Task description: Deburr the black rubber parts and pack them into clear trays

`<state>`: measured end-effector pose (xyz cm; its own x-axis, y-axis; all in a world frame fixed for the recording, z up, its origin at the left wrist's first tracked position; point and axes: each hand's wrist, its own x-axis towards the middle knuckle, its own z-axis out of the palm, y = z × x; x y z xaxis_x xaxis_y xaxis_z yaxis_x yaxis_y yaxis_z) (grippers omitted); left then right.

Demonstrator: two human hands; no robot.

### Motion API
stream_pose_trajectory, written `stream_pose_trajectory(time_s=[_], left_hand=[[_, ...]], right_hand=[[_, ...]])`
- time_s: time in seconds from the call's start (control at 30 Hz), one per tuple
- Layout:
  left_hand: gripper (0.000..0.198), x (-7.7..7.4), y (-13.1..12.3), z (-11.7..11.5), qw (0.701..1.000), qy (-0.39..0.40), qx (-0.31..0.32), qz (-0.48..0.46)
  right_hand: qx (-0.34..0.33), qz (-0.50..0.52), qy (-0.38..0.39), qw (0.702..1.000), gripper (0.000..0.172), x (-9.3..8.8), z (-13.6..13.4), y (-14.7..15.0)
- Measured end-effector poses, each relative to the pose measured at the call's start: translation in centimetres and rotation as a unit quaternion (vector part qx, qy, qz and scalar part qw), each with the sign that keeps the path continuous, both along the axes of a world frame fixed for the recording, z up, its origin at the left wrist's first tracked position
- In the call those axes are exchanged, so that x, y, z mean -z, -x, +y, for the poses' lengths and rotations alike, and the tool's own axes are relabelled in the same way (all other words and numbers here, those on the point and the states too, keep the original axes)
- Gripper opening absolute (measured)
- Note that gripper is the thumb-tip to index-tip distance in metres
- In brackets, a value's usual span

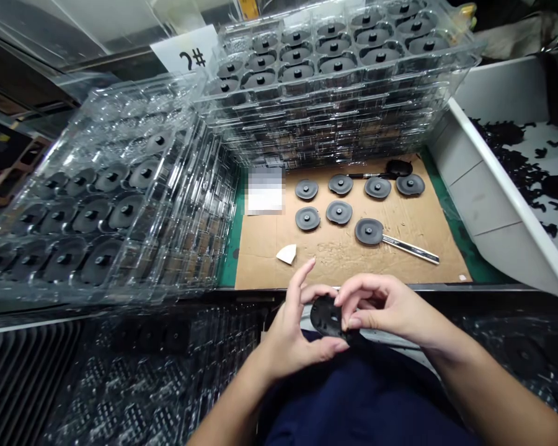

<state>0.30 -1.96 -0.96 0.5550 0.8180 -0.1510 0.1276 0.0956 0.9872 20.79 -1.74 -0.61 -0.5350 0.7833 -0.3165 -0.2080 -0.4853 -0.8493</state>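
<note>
My left hand (294,328) grips a dark oval plastic part (326,316) by its rim, between thumb and fingers, with the index finger raised. Closed in a pinch, my right hand (376,306) touches the part's right edge; whether a small piece is between those fingertips is hidden. The part is held tilted in front of my body, just off the near edge of the work surface. Beyond my hands, several similar grey oval parts with a central stub, one of them a grey oval part (369,231), lie on a cardboard sheet (325,257).
A slim silver-and-black tool (411,249) touches one oval part. A white wedge-shaped piece (287,254) lies nearby. Clear tray stacks (316,118) holding parts stand behind and left (93,210). On the right, a white bin (502,186) contains black scraps.
</note>
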Motion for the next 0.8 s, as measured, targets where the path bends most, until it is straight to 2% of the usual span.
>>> stream_pose_trajectory(time_s=[0.1,0.23,0.43,0.57,0.6,0.7,0.73,0.8], left_hand=[[0.103,0.2,0.0,-0.2,0.998,0.048,0.016,-0.029],[0.105,0.4,-0.3,-0.4,0.997,0.06,-0.02,-0.043],[0.1,0.7,-0.1,-0.6,0.997,0.013,-0.044,-0.062],[0.094,0.7,0.2,-0.3,0.998,-0.015,-0.051,-0.032],[0.086,0.6,0.3,-0.2,0.999,-0.02,-0.042,-0.009],[0.032,0.3,0.8,0.0,0.997,-0.03,-0.007,0.071],[0.027,0.2,1.2,0.1,0.995,-0.036,-0.005,0.091],[0.031,-0.1,1.9,0.0,0.992,-0.047,-0.014,0.118]], right_hand=[[-0.029,0.036,0.032,0.998,0.021,-0.2,0.2,0.0],[-0.003,0.044,0.048,0.998,0.02,-0.2,-0.3,0.1],[0.075,0.013,0.047,0.996,0.019,0.5,-1.4,0.4],[0.094,0.002,0.031,0.995,0.018,1.3,-1.7,0.5],[0.097,-0.006,0.023,0.995,0.017,1.5,-1.7,0.5],[0.121,-0.091,-0.033,0.988,0.016,2.5,-1.5,0.3],[0.128,-0.122,-0.062,0.982,0.014,2.9,-1.4,0.1],[0.145,-0.186,-0.136,0.962,0.01,4.0,-0.9,-0.1]])
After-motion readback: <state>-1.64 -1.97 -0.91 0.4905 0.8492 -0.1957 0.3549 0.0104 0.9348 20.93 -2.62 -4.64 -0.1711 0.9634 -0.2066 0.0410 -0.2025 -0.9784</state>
